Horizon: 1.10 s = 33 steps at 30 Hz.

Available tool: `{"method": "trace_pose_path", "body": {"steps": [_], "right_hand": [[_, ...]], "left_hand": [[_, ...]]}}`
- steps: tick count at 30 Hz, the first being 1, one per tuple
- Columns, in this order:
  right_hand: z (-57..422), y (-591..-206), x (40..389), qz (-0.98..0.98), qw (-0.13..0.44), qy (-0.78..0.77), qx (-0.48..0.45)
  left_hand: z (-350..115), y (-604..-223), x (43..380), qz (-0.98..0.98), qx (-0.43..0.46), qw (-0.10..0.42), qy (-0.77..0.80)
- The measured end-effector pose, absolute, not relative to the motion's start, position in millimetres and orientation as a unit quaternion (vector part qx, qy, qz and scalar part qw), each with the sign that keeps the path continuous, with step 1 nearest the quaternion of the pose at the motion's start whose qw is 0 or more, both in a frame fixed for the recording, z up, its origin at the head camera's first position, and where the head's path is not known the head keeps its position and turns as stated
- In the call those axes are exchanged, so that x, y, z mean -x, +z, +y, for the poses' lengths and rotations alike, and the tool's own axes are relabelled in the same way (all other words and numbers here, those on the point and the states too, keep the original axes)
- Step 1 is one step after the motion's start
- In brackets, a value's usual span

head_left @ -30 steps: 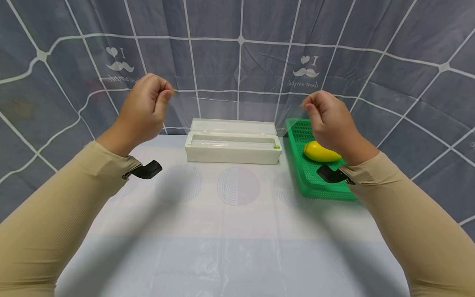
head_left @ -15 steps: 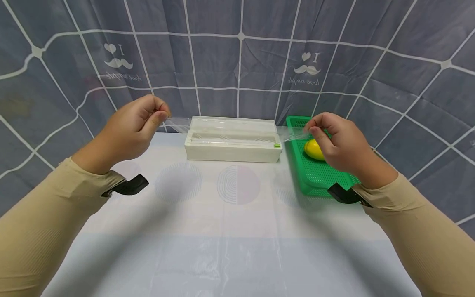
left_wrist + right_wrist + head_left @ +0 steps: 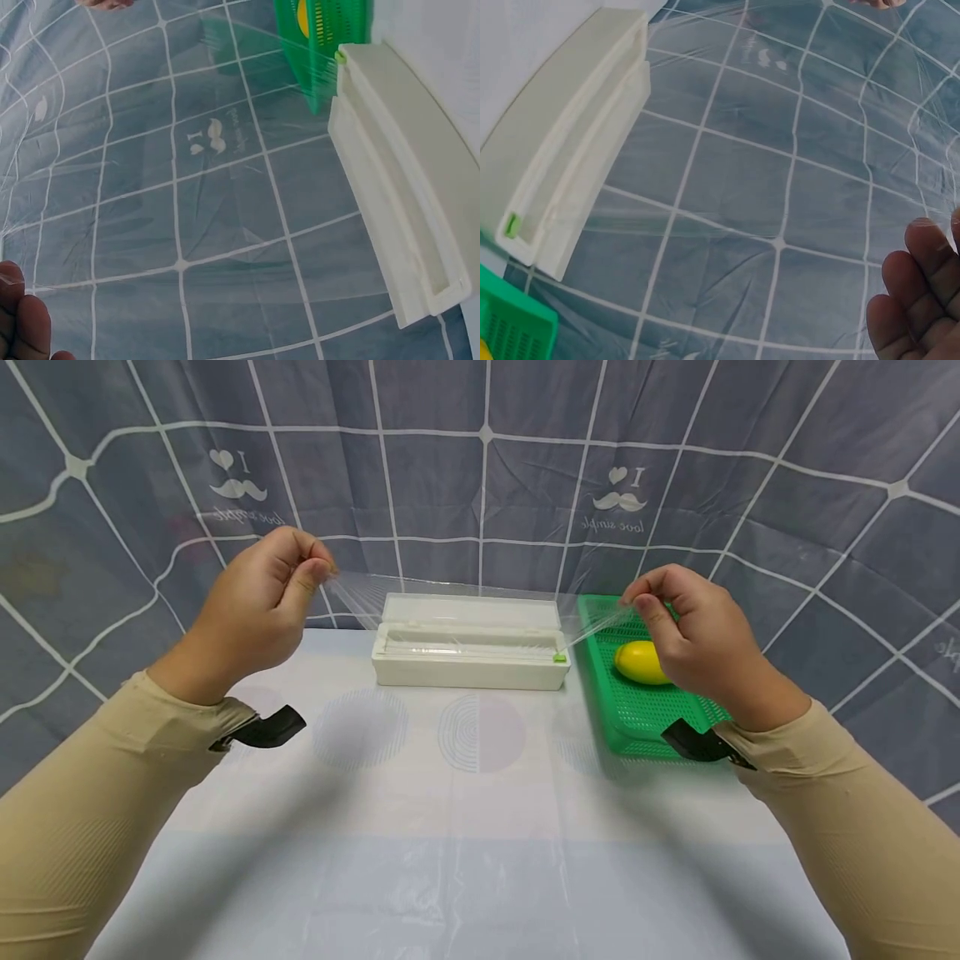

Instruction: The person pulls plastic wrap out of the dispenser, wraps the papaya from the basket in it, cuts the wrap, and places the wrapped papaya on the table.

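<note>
Work in hand, apparently part done: lid (image 3: 471, 612) raised at the back of the white box (image 3: 471, 674), clear film (image 3: 357, 597) drawn out and spread; seemingly left to do: parting of film from box, given the sheet running back toward the open slot; green tab (image 3: 559, 657) at the right end of the front rim, untouched; yellow fruit (image 3: 639, 662) apparently unwrapped, lying in the green basket (image 3: 618, 731).

Film, location: held up over the box, stretched between two raised hands, bunched into creases toward each grip; lower edge too transparent to trace.

Hands, two, well apart: left hand (image 3: 255, 610), narrow, one corner pinched between thumb and finger; right hand (image 3: 701, 639), likewise narrow, opposite corner pinched.

Count: film, one visible sheet; box, one, with one lid and one tab; basket, one, right of the box; fruit, one; black straps (image 3: 272, 727), two, one per wrist; bench (image 3: 480, 810), one, beneath box and basket; tiled-pattern curtain (image 3: 442, 485) behind, number of panels impossible to tell.
</note>
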State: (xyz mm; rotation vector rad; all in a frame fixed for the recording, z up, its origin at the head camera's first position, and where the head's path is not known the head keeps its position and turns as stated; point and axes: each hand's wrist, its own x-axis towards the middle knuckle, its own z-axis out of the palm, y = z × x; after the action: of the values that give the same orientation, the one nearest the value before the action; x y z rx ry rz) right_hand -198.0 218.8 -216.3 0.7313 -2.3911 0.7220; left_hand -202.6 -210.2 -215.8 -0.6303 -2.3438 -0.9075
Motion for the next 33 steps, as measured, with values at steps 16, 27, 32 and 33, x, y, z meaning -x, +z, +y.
{"method": "trace_pose_path", "body": {"steps": [16,27,32,33], "right_hand": [[235.0,-241.6,186.8,-0.781,0.007,0.486,-0.391],[231.1,-294.8,179.1,-0.831,-0.135,0.401,-0.359],[226.3,-320.4,176.4,-0.862,-0.159,0.355,-0.324],[225.7,-325.1,175.8,-0.865,-0.164,0.352,-0.318]], "left_hand": [[-234.6,-238.8,188.8,-0.801,0.378,0.049,-0.461],[-226.9,-283.5,179.9,-0.829,0.343,-0.146,-0.416],[-218.2,-308.9,177.1,-0.853,0.29,-0.199,-0.386],[-216.9,-313.4,176.4,-0.857,0.285,-0.205,-0.378]]}}
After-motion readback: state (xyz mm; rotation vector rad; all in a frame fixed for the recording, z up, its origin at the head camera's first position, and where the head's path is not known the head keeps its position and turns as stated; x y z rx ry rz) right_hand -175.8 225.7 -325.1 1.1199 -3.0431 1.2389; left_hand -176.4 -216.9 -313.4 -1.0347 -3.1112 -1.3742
